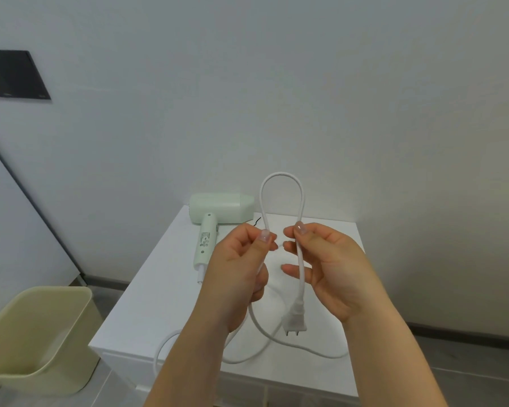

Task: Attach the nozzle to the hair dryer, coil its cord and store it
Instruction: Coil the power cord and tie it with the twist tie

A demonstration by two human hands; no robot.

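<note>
Head view: we pinch the thin white rubbery cord (282,183) with left hand (238,268) and right hand (326,268), looped above the square white table (147,304); pale green plastic hair dryer (215,214) lies on its far edge.

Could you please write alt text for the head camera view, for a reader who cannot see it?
Two bare hands, left hand and right hand, hold up a loop of white cord, its plug dangling. A pale green hair dryer lies on a white cabinet.

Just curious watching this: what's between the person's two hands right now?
In the head view, an upright loop of the white cord arches between the left hand and right hand; each pinches one side. The plug dangles below.
</note>
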